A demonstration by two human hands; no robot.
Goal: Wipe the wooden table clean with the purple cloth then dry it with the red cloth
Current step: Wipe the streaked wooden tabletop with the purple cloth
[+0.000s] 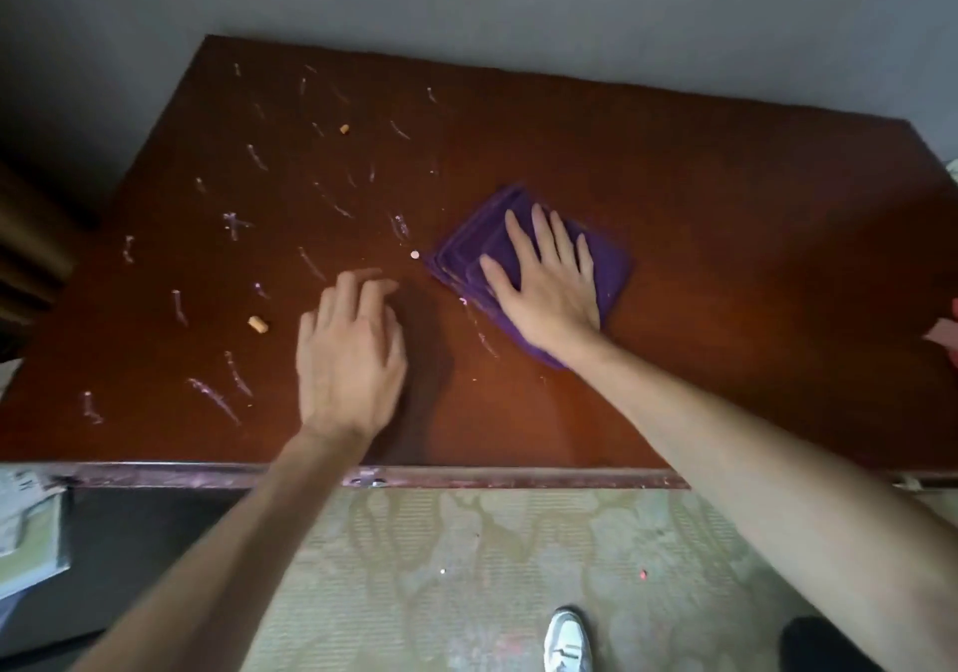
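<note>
From the head camera we look down on the wooden table [674, 194], a dark reddish-brown top pushed against a grey wall. Our right hand [544, 282] lies flat, fingers spread, pressing down on the folded purple cloth [611, 267], which sits near the middle of the table, a little toward the right; the hand grips nothing, it only rests palm-down on the fabric. Our left hand [352, 355] is apart from it, just left of the cloth, fingers loosely curled and blurred, over bare wood nearer the front edge, and holds nothing; we cannot tell whether it touches the surface. The left half of the table carries many pale streaks [217, 396], with two small tan crumbs [257, 324] among them, one toward the back and one near the left hand, and a small pale round bit [414, 255] just beside the cloth's left corner. A sliver of red cloth [946, 334] shows at the table's right edge, cut off by the frame. Below the front edge we see a patterned floor [466, 568] and the toe of a white shoe [567, 640]. At the left, papers [26, 526] lie under the table's corner; any print on them is too blurred to read, and we see no brand or label anywhere.
</note>
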